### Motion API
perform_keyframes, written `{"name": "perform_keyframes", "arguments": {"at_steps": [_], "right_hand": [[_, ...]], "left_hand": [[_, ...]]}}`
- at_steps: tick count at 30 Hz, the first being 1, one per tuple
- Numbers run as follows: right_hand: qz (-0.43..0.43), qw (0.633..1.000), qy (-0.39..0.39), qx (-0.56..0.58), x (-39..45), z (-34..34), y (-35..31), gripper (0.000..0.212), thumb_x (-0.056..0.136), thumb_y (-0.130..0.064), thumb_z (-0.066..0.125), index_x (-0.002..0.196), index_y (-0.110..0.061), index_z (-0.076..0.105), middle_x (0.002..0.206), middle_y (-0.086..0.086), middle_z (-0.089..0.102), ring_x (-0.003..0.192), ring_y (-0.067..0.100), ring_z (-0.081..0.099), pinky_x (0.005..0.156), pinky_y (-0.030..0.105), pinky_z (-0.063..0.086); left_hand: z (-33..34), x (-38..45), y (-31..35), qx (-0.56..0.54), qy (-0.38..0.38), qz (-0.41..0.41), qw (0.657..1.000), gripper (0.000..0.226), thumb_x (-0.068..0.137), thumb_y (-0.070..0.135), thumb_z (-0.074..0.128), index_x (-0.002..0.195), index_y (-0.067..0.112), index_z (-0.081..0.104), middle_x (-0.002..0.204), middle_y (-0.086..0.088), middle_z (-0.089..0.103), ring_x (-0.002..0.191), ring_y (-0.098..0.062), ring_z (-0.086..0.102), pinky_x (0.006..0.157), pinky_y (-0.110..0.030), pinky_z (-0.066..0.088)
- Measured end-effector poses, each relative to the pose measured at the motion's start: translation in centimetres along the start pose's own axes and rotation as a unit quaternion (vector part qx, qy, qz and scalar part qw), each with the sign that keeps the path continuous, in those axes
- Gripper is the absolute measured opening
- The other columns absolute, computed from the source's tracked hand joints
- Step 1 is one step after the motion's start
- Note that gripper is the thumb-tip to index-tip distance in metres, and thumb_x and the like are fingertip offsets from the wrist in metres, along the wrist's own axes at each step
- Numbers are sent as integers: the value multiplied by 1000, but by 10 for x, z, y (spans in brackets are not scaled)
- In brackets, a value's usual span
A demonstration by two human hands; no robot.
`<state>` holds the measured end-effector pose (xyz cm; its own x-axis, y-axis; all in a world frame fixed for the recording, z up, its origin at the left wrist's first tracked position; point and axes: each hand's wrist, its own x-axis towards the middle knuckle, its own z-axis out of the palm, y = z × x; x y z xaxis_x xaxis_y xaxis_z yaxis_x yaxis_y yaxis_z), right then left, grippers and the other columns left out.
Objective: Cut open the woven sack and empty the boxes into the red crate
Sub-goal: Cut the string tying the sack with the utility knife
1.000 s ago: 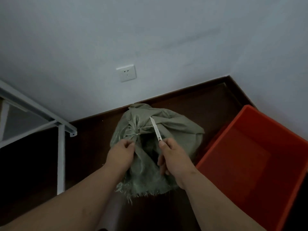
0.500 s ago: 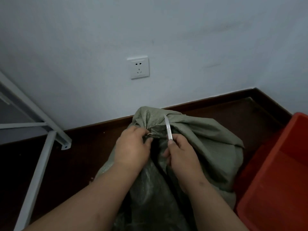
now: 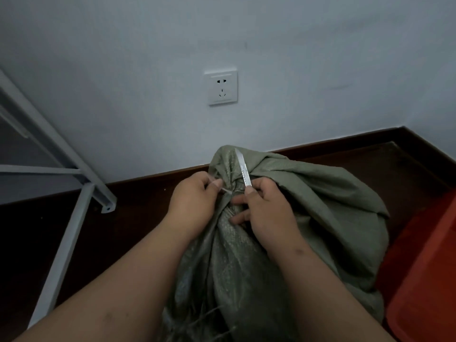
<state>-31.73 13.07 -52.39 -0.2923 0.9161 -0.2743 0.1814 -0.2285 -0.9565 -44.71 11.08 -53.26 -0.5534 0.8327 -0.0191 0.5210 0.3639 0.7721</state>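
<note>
Green woven sack [image 3: 308, 218] sits on the dark floor [image 3: 138, 218] against the wall, bunched tied neck facing up, red crate [image 3: 424, 280] touching its right side at frame edge. Left hand [image 3: 192, 206] pinches the pale tie [image 3: 225, 191] at the neck between thumb and fingers. Right hand [image 3: 266, 213] just beside it grips a thin blade [image 3: 243, 169], tip pointing up along the neck above the tie.

1. Dim, flat indoor light, bluish on the plain white wall [image 3: 123, 70]; no glare.
2. The dark brown floor [image 3: 138, 218] falls almost black at near left.
3. Wide-angle distortion splays the grey metal frame [image 3: 61, 154] at left.
4. Soft focus, mild grain throughout.
</note>
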Motion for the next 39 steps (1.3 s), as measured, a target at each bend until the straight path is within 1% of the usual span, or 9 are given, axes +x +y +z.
{"name": "perform_keyframes", "arguments": {"at_steps": [3,7,11,15,19,27,31,34,39], "right_hand": [[-16,1000,11,-13,-3,3,-2,14,101,-22,39,106,-17,51,94,4,70,49,14,62,53,19,48],[-54,997,18,-58,-9,2,-5,11,101,-22,39,99,-23,51,92,-4,71,60,15,69,62,24,48],[-114,984,38,-134,-8,-3,-9,10,99,-25,41,96,-28,50,87,-12,70,65,9,71,66,26,49],[-198,956,96,-194,-18,-6,-5,9,90,-38,42,90,-33,49,81,-4,69,73,19,70,73,43,56],[-251,923,173,-235,-26,-9,-13,14,92,-30,46,90,-24,58,82,-5,63,72,19,66,70,40,54],[-165,892,175,-383,-31,-13,-30,19,96,-33,43,99,-25,59,96,-3,64,90,22,58,69,30,32],[-149,886,163,-407,-31,-15,-28,18,96,-32,42,98,-24,58,91,0,65,90,25,59,71,32,35],[-144,892,154,-399,-30,-16,-28,17,95,-31,44,96,-22,57,81,0,61,86,27,60,70,31,36],[-160,895,156,-386,-30,-17,-25,15,92,-28,46,90,-18,57,83,3,63,82,27,59,71,33,43]], "left_hand": [[-4,-5,1,-80,-17,-31,996,27,94,26,56,67,19,59,68,1,62,65,-16,54,67,-33,43],[-6,-5,1,-158,-32,-57,985,28,95,23,55,67,18,54,73,-4,66,69,-21,57,63,-34,45],[-11,1,14,-175,-27,-15,984,27,95,22,54,69,21,53,79,-6,71,76,-28,66,59,-32,46],[-14,1,26,-160,-20,33,986,25,95,21,54,70,19,54,79,-1,73,68,-16,66,50,-19,45],[-13,-1,35,-254,-31,13,967,24,96,15,54,72,14,55,73,-1,70,53,-5,59,42,-11,41],[-11,0,45,-381,-37,-57,922,27,95,15,56,69,12,54,68,-4,69,52,-11,61,46,-19,51],[-12,2,48,-430,-46,-78,898,27,97,14,52,71,13,51,71,-4,67,49,-8,62,41,-19,49],[-13,7,49,-454,-63,-94,884,26,98,15,51,72,14,48,75,-6,67,57,-12,64,50,-26,55],[-13,9,49,-473,-75,-101,872,26,97,14,52,72,14,48,77,-7,68,57,-12,66,49,-24,56]]}}
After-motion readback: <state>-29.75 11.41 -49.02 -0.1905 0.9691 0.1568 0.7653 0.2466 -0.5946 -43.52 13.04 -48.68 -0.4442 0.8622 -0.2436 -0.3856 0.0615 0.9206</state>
